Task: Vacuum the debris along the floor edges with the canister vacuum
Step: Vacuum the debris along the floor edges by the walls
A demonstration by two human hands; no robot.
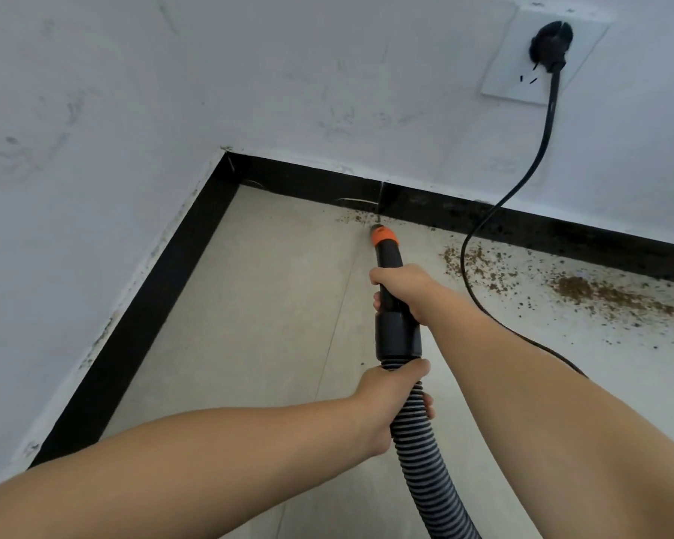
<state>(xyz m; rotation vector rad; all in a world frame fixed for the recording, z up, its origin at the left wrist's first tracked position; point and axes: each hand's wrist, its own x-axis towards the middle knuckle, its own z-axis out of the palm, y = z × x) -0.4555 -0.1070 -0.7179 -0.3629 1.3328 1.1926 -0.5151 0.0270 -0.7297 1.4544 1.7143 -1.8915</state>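
While both hands grip the vacuum, right hand [403, 291] on the wand, left hand [390, 398] on the hose [417, 433], the nozzle [384, 236] points at the baseboard; remaining debris [584, 289] lies rightward.

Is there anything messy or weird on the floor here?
Yes. Brown crumbs are scattered along the black baseboard, thickest at the right. The power cord trails right through them. The wall also has grey scuffs.

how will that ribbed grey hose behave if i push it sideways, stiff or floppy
Probably floppy: the hose is corrugated and already curves below the left hand. It likely bends rather than slides as one piece. The black nozzle tube in the right hand looks rigid, so steer from there.
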